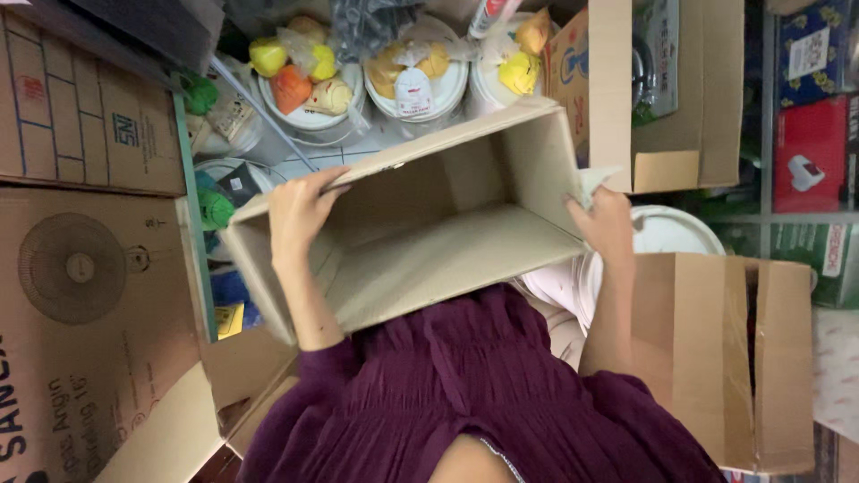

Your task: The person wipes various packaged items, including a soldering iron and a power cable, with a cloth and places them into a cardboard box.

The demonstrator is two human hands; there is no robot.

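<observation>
An open cardboard box (429, 224) sits at the centre of the head view, held up in front of the person's purple dress (465, 394) with its open mouth facing the camera. The left hand (297, 213) is clamped over the box's edge at 9 o'clock, fingers curled over the rim and reaching into the inside. The right hand (603, 224) grips the opposite side wall at 3 o'clock, fingers closed on the cardboard, with a scrap of pale paper (592, 183) just above them. The box's inside shows bare walls. Beyond the box, at 12 o'clock, white buckets (315, 109) carry bagged yellow and orange items (295, 72). A large printed carton (89, 295) stands at 9 o'clock, and another open brown carton (734, 349) lies at 4 o'clock.
</observation>
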